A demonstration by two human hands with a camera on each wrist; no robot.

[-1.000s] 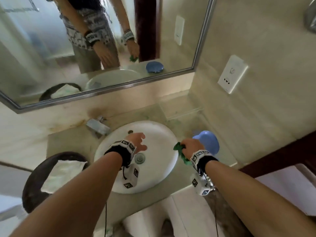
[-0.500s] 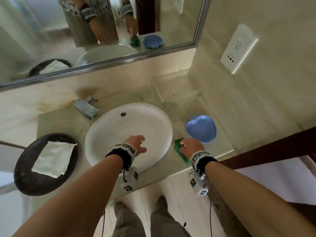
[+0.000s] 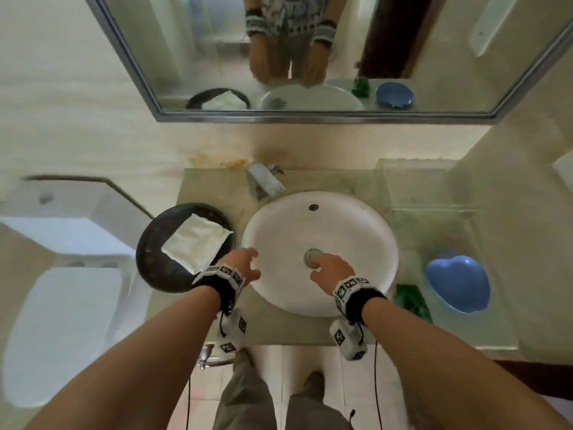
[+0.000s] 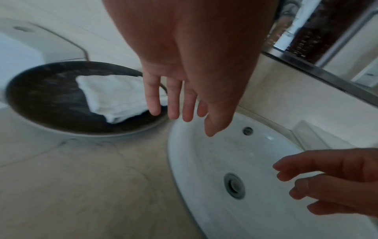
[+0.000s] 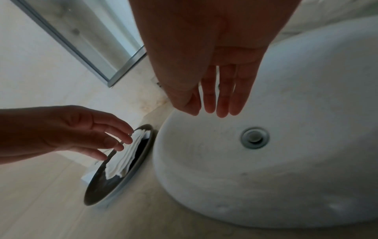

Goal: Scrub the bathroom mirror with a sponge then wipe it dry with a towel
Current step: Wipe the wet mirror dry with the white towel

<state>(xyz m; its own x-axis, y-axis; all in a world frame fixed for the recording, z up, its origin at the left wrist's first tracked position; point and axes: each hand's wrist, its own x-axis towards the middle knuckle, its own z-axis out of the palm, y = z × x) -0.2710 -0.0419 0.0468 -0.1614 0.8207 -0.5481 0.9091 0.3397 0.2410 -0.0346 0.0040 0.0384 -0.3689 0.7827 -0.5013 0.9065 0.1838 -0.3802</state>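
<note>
both hands out over the surface (image 3: 279, 330), nothing in either one. left hand (image 3: 243, 265) hangs with fingers loose and straight at the left rim of the basin (image 3: 350, 231), just beside the dark plate (image 3: 152, 262). right hand (image 3: 330, 271) is slack too, fingers relaxed above the drain (image 3: 312, 257). the sponge (image 3: 410, 301) lies on the surface right of the basin, touching neither hand, with a blue dish (image 3: 459, 283) just beyond it. the folded white towel (image 3: 197, 242) lies on the plate, close to the left fingertips. farther back, the tap (image 3: 266, 180), and above it the mirror (image 3: 201, 57), showing both arms.
</note>
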